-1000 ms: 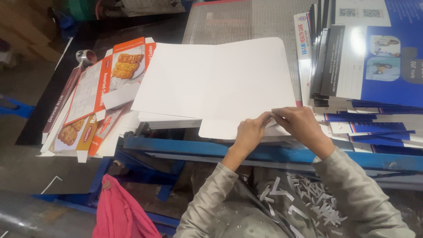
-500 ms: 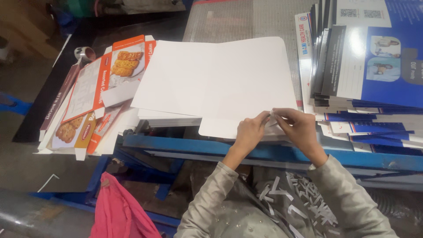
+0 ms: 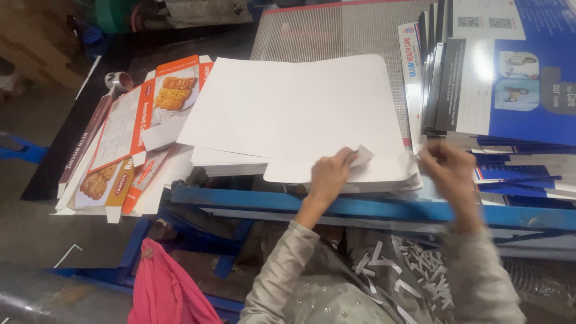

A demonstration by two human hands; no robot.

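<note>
Movement: right hand (image 3: 449, 169) has pulled away rightward, blurred; I cannot tell its grip.
Left hand (image 3: 329, 176): fingers pinch small scrap (image 3: 362, 156) on white card stack (image 3: 294, 114).

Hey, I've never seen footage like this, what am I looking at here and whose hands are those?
This is one picture from a camera worn on a person's head, looking down at their own two bare hands. No machine is handling anything here. In front of them is a blue metal work table carrying a stack of white card sheets. The left hand rests on the near edge of the top sheet, its fingers pinching a small white scrap. The right hand is blurred beside the stack's corner; I cannot tell whether it holds anything. To the left lie flat orange printed cartons with biscuit pictures. To the right stand blue printed folders. A pink cloth lies below.
</note>
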